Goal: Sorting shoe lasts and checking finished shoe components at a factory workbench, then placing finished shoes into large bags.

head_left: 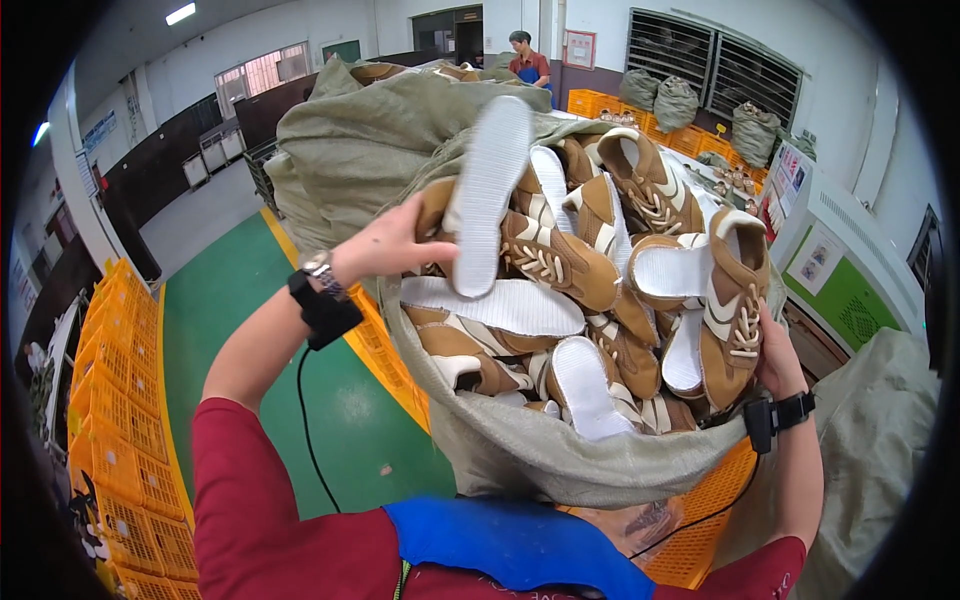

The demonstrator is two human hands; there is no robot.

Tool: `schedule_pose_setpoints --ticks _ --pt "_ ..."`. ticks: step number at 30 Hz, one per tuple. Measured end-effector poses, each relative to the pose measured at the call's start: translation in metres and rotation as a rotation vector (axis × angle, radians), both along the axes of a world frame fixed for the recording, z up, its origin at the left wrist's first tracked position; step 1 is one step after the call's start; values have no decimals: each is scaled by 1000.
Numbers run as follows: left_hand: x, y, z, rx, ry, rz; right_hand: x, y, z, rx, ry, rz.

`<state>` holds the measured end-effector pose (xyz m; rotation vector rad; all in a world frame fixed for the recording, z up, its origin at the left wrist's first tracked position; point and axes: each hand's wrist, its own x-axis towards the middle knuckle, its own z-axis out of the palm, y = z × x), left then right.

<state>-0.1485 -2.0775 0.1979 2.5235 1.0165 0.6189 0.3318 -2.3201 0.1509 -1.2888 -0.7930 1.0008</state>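
Observation:
A large grey-green woven sack stands in front of me, its mouth rolled open. Brown shoe uppers with cream stripes and laces fill it, their white ribbed undersides showing on several. At the sack's left side, my left hand grips a brown shoe upper, which is tilted up with its white underside toward me and a little blurred. On the right, my right hand is closed round the side of another laced shoe upper, toe down. Its fingers are partly hidden behind that upper.
Another full sack stands just behind. Stacked orange crates line the left side beyond a green floor. A white and green cabinet is at right, near another sack. Far back, a person stands beside orange crates.

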Motion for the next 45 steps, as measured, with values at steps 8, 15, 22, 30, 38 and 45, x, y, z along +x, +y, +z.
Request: schedule_pose_setpoints --ticks 8,15,22,30,38,45 --pt "77 12 3 -6 -118 215 3 20 16 113 -40 194" --pt "42 -11 162 -297 -912 -152 -5 22 23 2 -126 39" --pt "91 -61 19 -1058 -927 -152 -15 71 51 140 -235 125" --pt "87 -37 -27 -1319 -752 -276 -48 149 74 100 -911 623" --pt "98 -29 -44 -1330 -858 -181 -51 201 54 172 -1337 346" --pt "95 -27 -42 -1303 -832 -111 58 157 128 -53 -1040 2"
